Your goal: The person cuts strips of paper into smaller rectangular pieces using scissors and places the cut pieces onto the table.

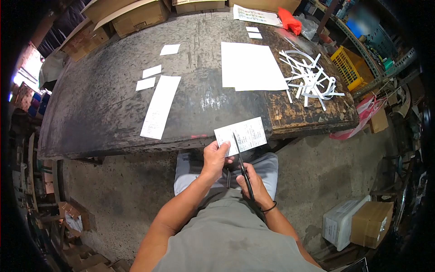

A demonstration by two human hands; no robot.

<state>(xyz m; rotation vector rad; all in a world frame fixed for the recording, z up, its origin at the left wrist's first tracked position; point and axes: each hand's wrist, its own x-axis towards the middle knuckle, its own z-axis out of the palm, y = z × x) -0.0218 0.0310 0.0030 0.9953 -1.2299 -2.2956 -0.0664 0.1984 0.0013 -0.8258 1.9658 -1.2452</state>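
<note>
My left hand (pixel 215 157) pinches the lower left part of a printed white paper (pixel 250 135), in front of the table's near edge. My right hand (pixel 253 183) is closed around the black handles of a pair of scissors (pixel 245 174). The scissor blades point up and lie across the paper, right of my left thumb. On the table to the left lies a long printed strip (pixel 159 109), with small white slips (pixel 145 84) beside and above it. Blank white sheets (pixel 253 68) lie beyond my hands.
A tangle of thin paper offcuts (pixel 312 81) covers the table's right side. Cardboard boxes (pixel 140 19) line the far edge, near a red bag (pixel 290 21). A yellow crate (pixel 348 68) stands right of the table (pixel 104 109). A white bin (pixel 342 222) and carton sit on the floor.
</note>
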